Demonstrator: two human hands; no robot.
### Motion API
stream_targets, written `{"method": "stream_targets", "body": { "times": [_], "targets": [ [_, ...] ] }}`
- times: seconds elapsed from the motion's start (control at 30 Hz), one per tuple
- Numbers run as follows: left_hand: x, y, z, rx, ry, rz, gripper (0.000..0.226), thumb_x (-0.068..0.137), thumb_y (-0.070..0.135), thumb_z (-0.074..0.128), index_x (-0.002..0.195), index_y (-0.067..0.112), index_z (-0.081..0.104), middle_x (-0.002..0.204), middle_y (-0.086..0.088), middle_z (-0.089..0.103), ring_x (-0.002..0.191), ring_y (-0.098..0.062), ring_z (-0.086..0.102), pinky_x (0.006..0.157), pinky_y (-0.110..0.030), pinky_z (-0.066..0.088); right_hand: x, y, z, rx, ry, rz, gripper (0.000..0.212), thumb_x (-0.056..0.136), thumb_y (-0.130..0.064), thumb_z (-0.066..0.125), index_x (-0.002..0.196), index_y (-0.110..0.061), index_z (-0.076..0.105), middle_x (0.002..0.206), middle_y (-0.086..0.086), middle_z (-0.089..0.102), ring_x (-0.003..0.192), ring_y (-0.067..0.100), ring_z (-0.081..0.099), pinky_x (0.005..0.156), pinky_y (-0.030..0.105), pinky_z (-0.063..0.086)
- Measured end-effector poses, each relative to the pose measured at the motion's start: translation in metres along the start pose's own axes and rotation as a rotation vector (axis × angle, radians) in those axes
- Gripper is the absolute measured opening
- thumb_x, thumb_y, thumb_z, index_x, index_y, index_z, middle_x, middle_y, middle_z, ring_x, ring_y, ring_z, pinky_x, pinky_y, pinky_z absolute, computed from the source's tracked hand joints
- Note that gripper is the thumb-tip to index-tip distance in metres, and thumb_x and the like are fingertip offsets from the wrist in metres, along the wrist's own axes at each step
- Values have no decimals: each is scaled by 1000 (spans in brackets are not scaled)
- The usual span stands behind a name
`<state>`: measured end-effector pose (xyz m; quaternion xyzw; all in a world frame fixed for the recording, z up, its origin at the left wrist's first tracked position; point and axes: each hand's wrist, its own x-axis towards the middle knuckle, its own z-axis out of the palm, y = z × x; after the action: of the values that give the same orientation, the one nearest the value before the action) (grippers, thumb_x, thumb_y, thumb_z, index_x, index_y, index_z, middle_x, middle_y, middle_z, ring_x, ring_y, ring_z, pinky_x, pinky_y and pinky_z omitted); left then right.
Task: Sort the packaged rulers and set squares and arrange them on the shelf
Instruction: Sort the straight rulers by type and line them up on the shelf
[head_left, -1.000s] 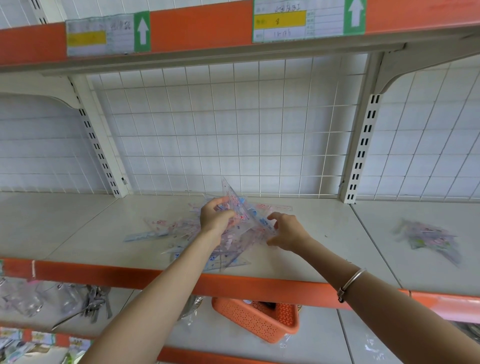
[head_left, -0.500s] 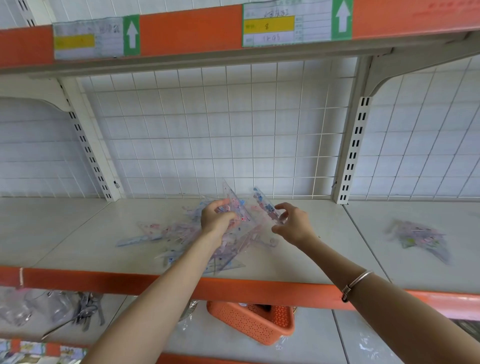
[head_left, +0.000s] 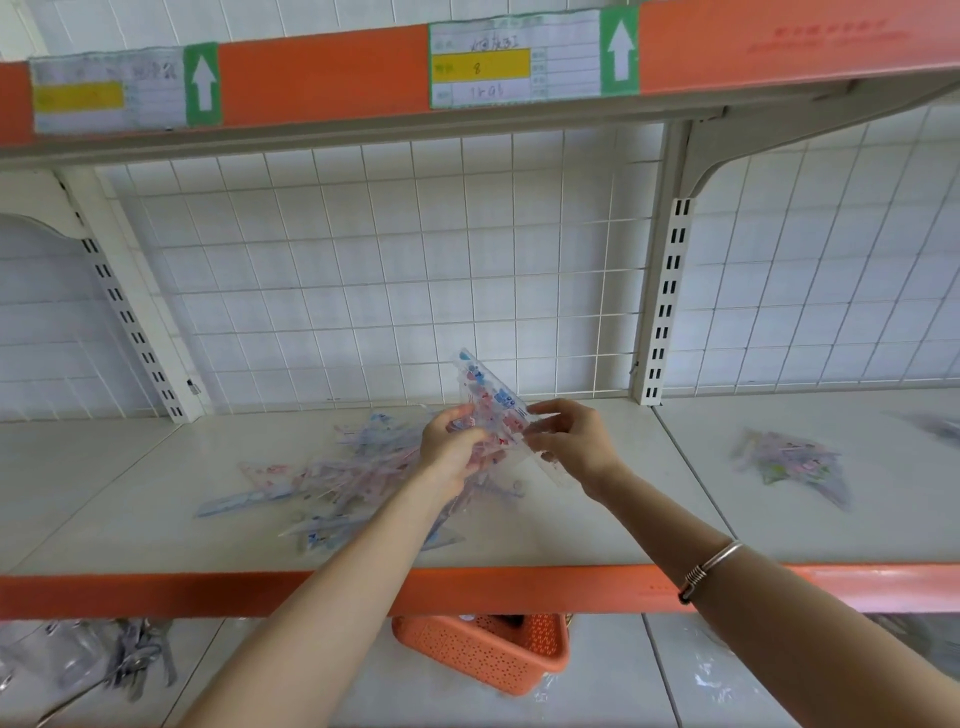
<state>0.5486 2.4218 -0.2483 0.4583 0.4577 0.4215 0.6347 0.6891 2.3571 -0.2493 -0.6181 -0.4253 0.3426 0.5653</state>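
Both hands grip a clear triangular set square.

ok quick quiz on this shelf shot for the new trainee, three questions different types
1. True or false: the orange basket sits on the same shelf as the loose pile of packets.
2. What do the left hand and right hand hold between them?
A. a clear set square
B. a pair of scissors
C. a paper label
3. Fill in: seen from the person, the smaller pile lies in the next bay to the ___ of the loose pile.

Key: 1 false, the basket is one shelf lower. 2 A. 3 right.
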Motion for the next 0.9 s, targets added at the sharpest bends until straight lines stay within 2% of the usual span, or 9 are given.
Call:
{"method": "stream_targets", "body": {
  "times": [0.07,0.1,0.17,0.27,0.33,0.53,0.7,0.83,0.9],
  "targets": [
    [-2,0,7,-31,-9,-6,47,84,-18,52,123,8,55,112,-13,52,42,-5,53,51,-28,57,-1,3,-2,32,17,8,34,75,17,62,104,1,63,74,9,66,56,16,55,48,19,44],
    [-2,-1,10,-49,-14,-8,47,85,-18,51,126,6,53,108,-13,51,38,-3,50,47,-26,55,-2,4,-4,43,25,11,32,75,16,62,103,0,63,74,10,66,55,15,55,48,19,44],
    [-4,-2,16,-85,-40,-14,45,85,-17,54,125,4,52,101,-15,54,45,-6,56,50,-31,58,-4,5,-8,56,36,20,26,78,13,63,96,-4,63,75,12,65,51,12,56,48,18,44],
    [-4,-8,24,-109,-88,-10,48,82,-12,63,126,2,50,116,-23,61,74,-25,68,54,-34,58,-7,6,-16,81,44,31,23,79,12,61,83,-10,60,76,13,64,53,14,56,49,20,43],
    [-5,-12,30,-111,-92,-2,44,81,-10,66,120,4,52,118,-23,61,81,-28,68,53,-32,57,-9,6,-22,95,52,41,22,80,11,62,79,-11,60,79,15,65,58,19,56,51,23,43],
    [-12,-18,53,-113,-139,9,28,82,-12,64,93,12,55,114,-21,63,74,-24,66,55,-34,59,-16,8,-43,142,85,73,18,85,8,56,76,-8,60,73,12,65,56,16,59,50,21,44],
    [-13,-26,72,-114,-148,10,40,79,-9,70,113,7,55,119,-22,62,85,-30,69,55,-33,58,-22,11,-63,177,93,78,19,82,11,60,79,-6,67,68,9,63,59,18,56,52,20,45],
    [-19,-28,96,-111,-193,22,33,79,-9,70,104,8,58,116,-22,63,87,-32,69,58,-36,60,-24,16,-87,245,140,117,21,80,10,64,98,0,68,74,8,64,61,17,58,55,21,46],
    [-21,-31,113,-91,-214,43,35,78,-7,72,107,4,59,117,-23,63,88,-33,69,57,-35,59,-27,17,-103,272,175,124,23,81,10,63,101,-1,68,75,8,63,61,16,57,53,20,46]
  ]
}}
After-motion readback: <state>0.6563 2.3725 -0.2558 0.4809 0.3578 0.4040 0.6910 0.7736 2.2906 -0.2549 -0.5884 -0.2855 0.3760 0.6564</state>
